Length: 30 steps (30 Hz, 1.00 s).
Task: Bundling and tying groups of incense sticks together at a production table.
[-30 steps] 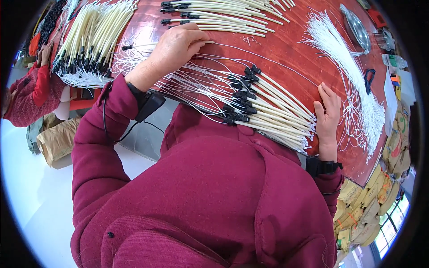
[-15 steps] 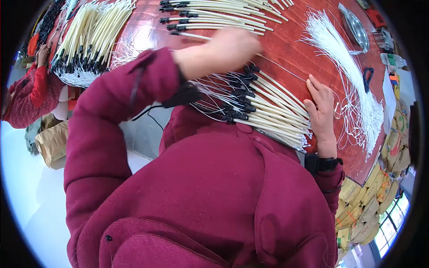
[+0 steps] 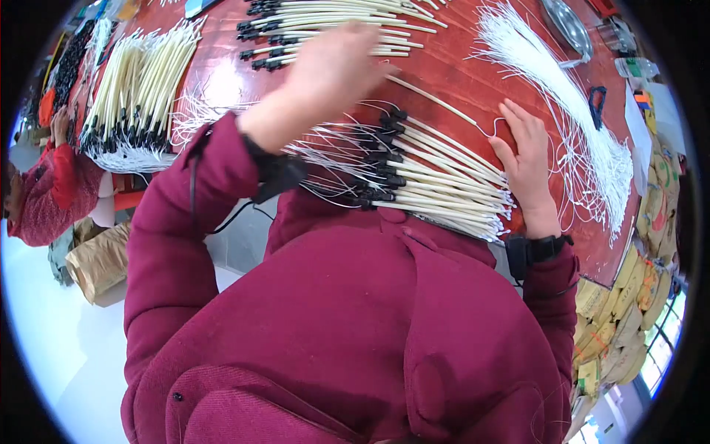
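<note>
My left hand (image 3: 331, 68), slightly blurred, is raised over the red table with its fingers closed at the near-left end of a single cream tube (image 3: 433, 98). The fingertips partly hide that end. A thin white cord (image 3: 485, 131) leaves the tube's other end and curls beside the thumb of my right hand (image 3: 528, 159). That hand lies flat with fingers stretched and thumb apart, next to the white-tipped ends of a bundle of cream tubes (image 3: 444, 177). Black fittings (image 3: 386, 159) sit at the bundle's left end, with loose white cords trailing left from them.
More cream tubes with black fittings (image 3: 344, 29) lie at the far side, and another batch (image 3: 140, 81) at far left. A hank of white cords (image 3: 562, 111) spreads at right, near scissors (image 3: 596, 107) and a metal dish (image 3: 568, 31). A co-worker's sleeve (image 3: 65, 177) shows left.
My left hand has moved left and away from my right hand. The single cream tube now shows between them, and the cord by my right hand has gone from straight to curled.
</note>
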Tool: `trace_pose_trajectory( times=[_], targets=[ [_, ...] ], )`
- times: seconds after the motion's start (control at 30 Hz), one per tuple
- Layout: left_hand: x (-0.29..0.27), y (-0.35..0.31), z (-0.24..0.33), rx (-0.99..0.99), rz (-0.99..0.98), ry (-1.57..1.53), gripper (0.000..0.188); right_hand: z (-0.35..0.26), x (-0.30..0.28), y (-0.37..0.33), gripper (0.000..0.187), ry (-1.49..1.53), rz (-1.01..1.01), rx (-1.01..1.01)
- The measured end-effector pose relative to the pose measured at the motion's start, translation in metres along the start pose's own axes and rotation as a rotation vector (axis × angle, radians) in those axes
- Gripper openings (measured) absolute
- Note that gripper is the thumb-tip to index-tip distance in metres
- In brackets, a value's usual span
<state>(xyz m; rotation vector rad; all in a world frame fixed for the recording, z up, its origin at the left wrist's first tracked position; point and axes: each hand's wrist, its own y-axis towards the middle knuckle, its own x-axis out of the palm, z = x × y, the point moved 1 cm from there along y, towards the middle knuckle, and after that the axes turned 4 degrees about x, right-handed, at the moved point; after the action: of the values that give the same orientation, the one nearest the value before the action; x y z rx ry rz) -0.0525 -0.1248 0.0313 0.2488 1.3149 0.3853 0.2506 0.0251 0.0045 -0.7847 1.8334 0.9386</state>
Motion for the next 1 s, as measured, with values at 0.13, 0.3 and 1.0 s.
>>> trace_pose_trajectory(
  times=[0.13,0.3,1.0],
  targets=[
    [-0.013,-0.019,-0.032,-0.225,-0.283,0.025,0.032,-0.022,0.014,0.024,0.041,0.020,-0.019,-0.061],
    [0.019,-0.028,-0.045,-0.144,-0.157,-0.094,0.023,-0.028,0.019,0.043,0.022,0.022,-0.023,-0.120],
    [-0.145,-0.155,-0.194,-0.513,-0.020,0.260,0.025,-0.038,-0.056,-0.027,0.015,0.204,-0.365,-0.072]
  ],
)
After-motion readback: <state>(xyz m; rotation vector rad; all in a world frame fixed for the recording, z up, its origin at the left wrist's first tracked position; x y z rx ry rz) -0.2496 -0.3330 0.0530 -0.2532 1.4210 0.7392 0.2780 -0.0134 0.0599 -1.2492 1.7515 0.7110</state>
